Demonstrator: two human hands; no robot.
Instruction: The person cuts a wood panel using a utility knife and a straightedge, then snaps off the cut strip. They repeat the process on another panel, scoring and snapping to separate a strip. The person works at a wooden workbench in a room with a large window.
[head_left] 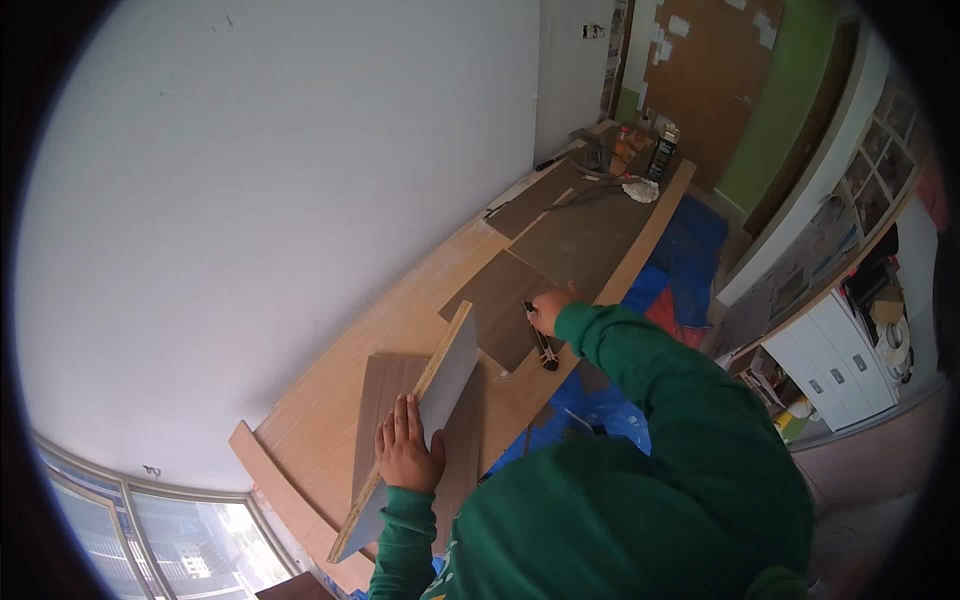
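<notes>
A narrow board (452, 365) with a pale face and a raw plywood edge stands tilted on its long side over a brown wood-grain panel (385, 385). My left hand (408, 447) grips it, fingers over the top edge and thumb against the pale face. Farther right, my right hand (549, 308) is closed on one end of a slim tool (542, 345) with black ends and a yellowish middle. That tool lies low over another brown panel (500, 300); its exact kind cannot be made out.
The long pale wooden worktop (320, 400) runs along a white wall (300, 200). At its far end stand a dark can (662, 152), an orange bottle (621, 148) and a white crumpled lump (640, 190). Blue sheeting (690, 245) covers floor beside it; a white drawer cabinet (832, 365) stands right.
</notes>
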